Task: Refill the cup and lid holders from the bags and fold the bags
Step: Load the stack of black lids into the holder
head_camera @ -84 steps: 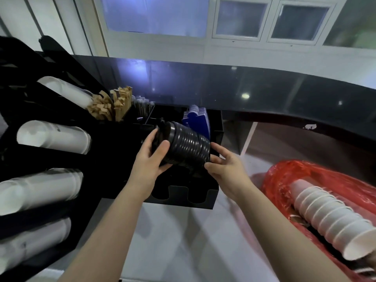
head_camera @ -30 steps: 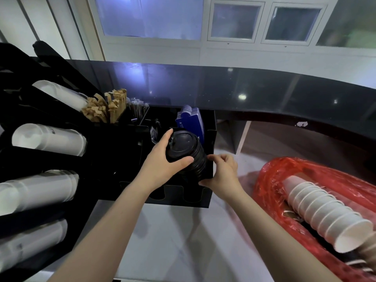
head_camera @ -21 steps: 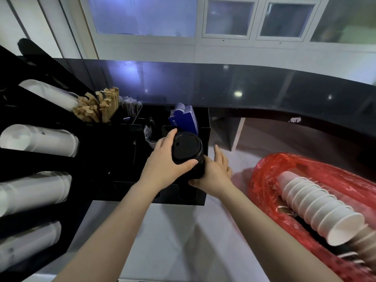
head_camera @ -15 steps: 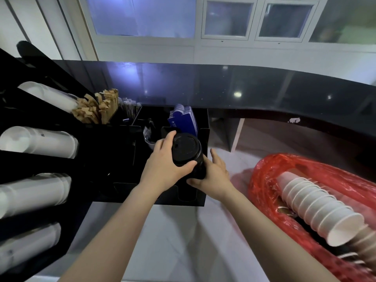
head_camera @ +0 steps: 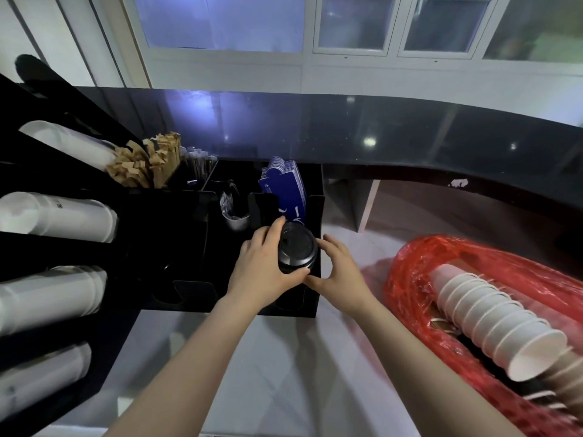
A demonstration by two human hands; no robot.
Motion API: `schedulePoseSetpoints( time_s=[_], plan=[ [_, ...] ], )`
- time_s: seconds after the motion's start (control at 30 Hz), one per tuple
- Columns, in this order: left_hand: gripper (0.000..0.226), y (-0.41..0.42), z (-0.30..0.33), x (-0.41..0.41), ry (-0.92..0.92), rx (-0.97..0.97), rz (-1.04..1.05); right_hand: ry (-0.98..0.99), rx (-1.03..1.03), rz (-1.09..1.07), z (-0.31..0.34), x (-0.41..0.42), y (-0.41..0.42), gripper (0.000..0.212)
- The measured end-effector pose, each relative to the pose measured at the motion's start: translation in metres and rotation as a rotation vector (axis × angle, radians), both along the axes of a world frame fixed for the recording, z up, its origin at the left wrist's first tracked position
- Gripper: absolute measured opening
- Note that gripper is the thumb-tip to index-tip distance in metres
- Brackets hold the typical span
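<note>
A stack of black lids (head_camera: 297,250) stands upright in the right-hand slot of the black lid holder (head_camera: 312,305). My left hand (head_camera: 263,269) grips the stack from the left, thumb curled under its near edge. My right hand (head_camera: 339,272) rests against the stack's right side with fingers spread and fairly straight. A red plastic bag (head_camera: 410,279) lies on the counter at the right, holding a row of nested white paper cups (head_camera: 492,320). The black cup rack (head_camera: 132,247) on the left carries several tubes of white cups (head_camera: 60,217).
Behind the lid holder stand blue cards (head_camera: 284,187), brown stir sticks (head_camera: 145,165) and wrapped straws (head_camera: 198,167). A dark raised counter ledge (head_camera: 410,143) runs across the back. The white worktop (head_camera: 284,357) lies in front of the holder.
The lid stack turned from lying sideways in both hands to upright and has sunk lower into the holder's right slot. My right hand's fingers have straightened against it.
</note>
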State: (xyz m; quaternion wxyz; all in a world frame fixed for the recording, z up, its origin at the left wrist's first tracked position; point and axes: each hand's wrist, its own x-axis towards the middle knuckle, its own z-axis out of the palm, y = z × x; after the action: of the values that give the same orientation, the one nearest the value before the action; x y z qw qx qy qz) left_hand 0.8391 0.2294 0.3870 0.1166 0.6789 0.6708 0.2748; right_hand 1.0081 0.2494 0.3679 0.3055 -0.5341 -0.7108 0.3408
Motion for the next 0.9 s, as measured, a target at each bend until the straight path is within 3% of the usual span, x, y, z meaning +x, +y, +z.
schedulePoseSetpoints(
  time_s=[0.1,0.17,0.27,0.37,0.5,0.67,0.9],
  plan=[
    [0.101,-0.002,-0.013,0.001,0.205,-0.023,0.052,0.044,0.024,0.020,0.000,0.003,-0.002,0.079],
    [0.102,-0.001,-0.018,0.001,0.217,-0.060,0.056,0.092,0.077,0.041,0.005,0.005,-0.004,0.077],
    [0.105,0.001,-0.018,0.000,0.251,-0.080,0.058,0.009,0.165,0.063,0.010,0.006,-0.005,0.065],
    [0.107,0.001,-0.015,-0.003,0.221,-0.131,0.031,-0.182,0.239,0.080,0.007,0.005,-0.005,0.053],
    [0.108,-0.007,-0.010,-0.008,0.079,-0.122,-0.019,-0.319,0.241,0.069,0.007,0.003,-0.005,0.058],
    [0.087,-0.021,0.006,-0.022,-0.121,0.037,-0.083,-0.129,0.219,0.011,0.015,-0.001,-0.019,0.064],
    [0.065,-0.043,0.023,-0.029,-0.167,0.066,-0.280,0.057,0.210,-0.129,0.032,0.008,-0.059,0.047]
  ],
)
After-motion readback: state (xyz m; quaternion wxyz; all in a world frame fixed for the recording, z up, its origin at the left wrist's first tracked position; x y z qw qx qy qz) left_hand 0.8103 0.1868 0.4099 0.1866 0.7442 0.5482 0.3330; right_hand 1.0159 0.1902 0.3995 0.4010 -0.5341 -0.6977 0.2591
